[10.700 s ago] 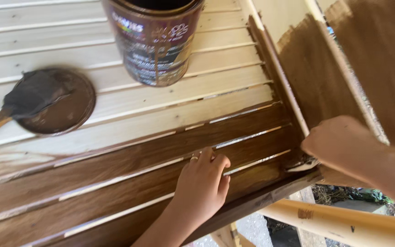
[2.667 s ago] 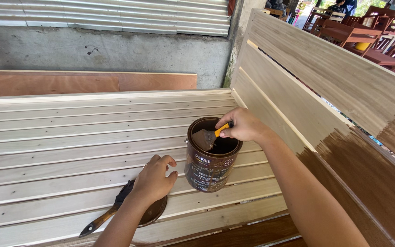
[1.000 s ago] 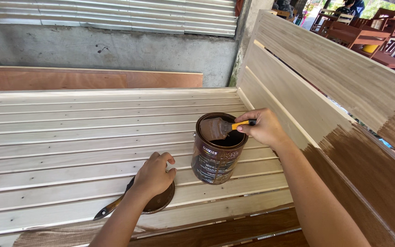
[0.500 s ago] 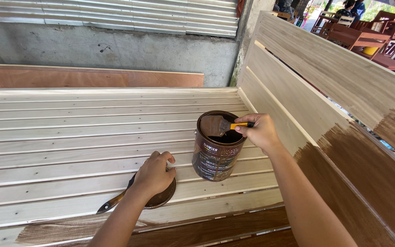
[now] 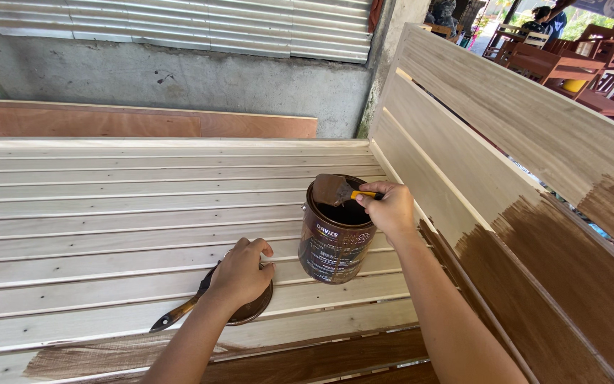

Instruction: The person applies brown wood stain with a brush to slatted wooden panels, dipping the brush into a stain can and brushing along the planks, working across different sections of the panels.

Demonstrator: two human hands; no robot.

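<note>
We lean over a slatted pale wooden bench seat (image 5: 108, 213), stained brown along its near edge. Our left hand (image 5: 241, 274) lies flat, fingers loosely curled, on a round lid (image 5: 254, 311) with a second brush (image 5: 175, 316) beneath. Beyond, our right hand (image 5: 390, 208) pinches a yellow-handled brush (image 5: 335, 190) over the open stain can (image 5: 333, 231), beside the half-stained backrest (image 5: 520, 163).

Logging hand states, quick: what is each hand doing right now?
Left hand: open, resting palm down on the can lid, gripping nothing.
Right hand: closed on the yellow-handled brush at the rim of the stain can.
</note>
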